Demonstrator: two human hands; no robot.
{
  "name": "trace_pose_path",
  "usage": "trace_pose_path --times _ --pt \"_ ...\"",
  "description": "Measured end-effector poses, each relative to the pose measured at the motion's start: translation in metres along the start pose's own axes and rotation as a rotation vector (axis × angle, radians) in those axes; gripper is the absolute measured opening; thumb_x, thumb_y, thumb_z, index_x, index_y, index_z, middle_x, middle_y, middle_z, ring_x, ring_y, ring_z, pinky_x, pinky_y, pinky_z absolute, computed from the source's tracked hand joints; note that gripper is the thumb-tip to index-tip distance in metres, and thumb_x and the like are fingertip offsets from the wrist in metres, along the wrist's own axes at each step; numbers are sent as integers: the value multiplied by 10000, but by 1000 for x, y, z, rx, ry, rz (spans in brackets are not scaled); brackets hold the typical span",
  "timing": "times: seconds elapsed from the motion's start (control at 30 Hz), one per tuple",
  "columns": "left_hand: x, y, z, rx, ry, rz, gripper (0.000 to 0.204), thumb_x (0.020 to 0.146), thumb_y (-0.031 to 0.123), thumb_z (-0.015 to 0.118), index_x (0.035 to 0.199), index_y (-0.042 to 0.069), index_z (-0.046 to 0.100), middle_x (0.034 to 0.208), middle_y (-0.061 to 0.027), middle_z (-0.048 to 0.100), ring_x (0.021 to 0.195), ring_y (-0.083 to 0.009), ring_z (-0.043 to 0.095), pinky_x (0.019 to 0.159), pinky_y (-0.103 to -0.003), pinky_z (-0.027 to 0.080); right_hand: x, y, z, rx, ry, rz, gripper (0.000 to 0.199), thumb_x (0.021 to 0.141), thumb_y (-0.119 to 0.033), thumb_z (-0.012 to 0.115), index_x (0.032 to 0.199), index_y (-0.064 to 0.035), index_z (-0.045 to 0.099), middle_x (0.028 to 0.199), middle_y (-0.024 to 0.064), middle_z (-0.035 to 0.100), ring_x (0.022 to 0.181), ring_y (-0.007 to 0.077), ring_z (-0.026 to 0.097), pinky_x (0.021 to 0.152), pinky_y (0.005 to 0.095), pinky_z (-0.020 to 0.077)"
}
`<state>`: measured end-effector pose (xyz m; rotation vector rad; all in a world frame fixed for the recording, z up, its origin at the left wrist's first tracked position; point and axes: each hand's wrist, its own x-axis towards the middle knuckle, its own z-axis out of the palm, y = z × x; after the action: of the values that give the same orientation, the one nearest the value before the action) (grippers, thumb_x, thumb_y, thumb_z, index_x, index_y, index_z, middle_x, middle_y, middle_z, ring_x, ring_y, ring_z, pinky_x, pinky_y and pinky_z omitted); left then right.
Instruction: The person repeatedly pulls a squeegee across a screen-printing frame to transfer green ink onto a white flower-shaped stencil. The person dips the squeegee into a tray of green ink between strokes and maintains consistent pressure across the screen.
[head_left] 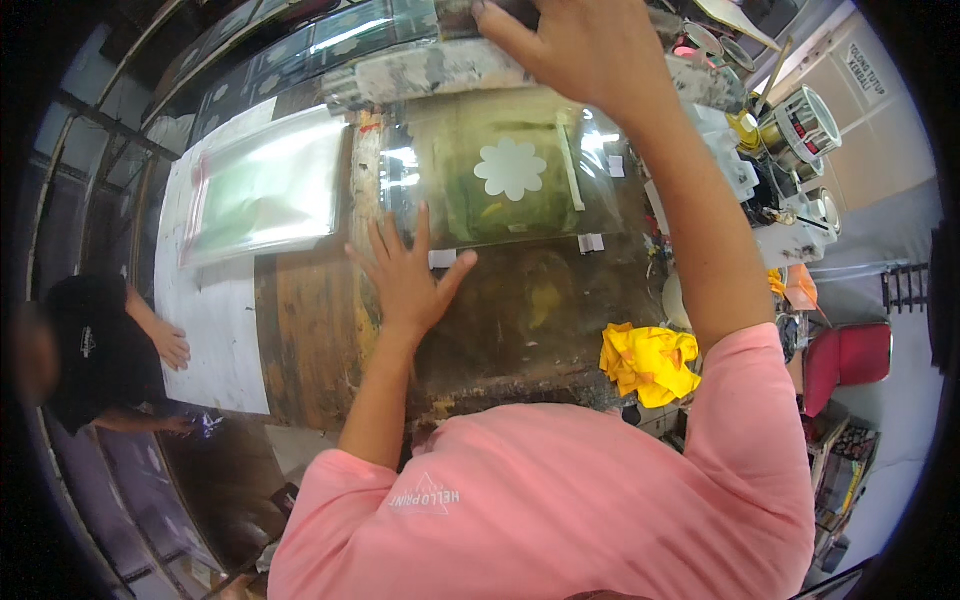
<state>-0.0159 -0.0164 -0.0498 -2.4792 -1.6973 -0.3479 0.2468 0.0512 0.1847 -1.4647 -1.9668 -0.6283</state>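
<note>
My left hand (403,285) lies with fingers spread at the near left corner of a clear plastic sheet (410,215); its fingertips touch or hover over that edge. A white flower shape (510,169) shows on the sheet, over a yellow-green area. Small white tabs (591,243) sit along the sheet's border, and a narrow pale strip (571,165) lies right of the flower. My right hand (580,45) reaches to the far side, at a paint-smeared white and grey bar (430,75). Its thumb points left; the other fingers are hidden or cut off by the picture's upper edge.
A stack of clear plastic sheets (270,185) lies left on white paper (215,320). A crumpled yellow cloth (650,363) rests at the table's near right edge. Paint tubs (805,125) crowd the right. Another person (90,350) stands at left, one hand on the paper. Racks rise far left.
</note>
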Motion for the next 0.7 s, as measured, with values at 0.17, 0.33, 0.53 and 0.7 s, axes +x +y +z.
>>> trace_pose_path --times 0.17,0.33,0.53,0.7 --pt "-13 5 21 -136 -56 10 1184 867 855 594 1624 -31 380 1648 -288 418 1561 -447 326 1233 -748 25 24 6 -1 17 105 -33 482 944 -445 600 795 -5 730 781 209 726 788 396 708 815 514 481" --pt "44 27 -13 -716 143 -47 816 942 485 774 1507 -54 536 1534 -293 548 1318 -388 614 1097 -523 458 39 13 -5 28 11 38 498 934 -451 595 802 2 755 799 224 734 806 406 714 813 511 496" --pt "91 8 -45 -743 388 -140 529 940 130 765 1427 -28 634 1000 -216 802 811 -206 762 721 -323 572 49 12 -6 -7 -19 67 496 941 -470 587 843 -16 758 858 232 747 883 406 722 901 529 493" --pt "47 -96 -54 -880 323 -468 627 912 28 731 1517 8 568 1024 -187 798 773 -116 731 679 -262 544 34 7 -6 -1 -45 76 478 941 -478 622 793 -29 694 805 201 715 844 401 689 821 522 445"
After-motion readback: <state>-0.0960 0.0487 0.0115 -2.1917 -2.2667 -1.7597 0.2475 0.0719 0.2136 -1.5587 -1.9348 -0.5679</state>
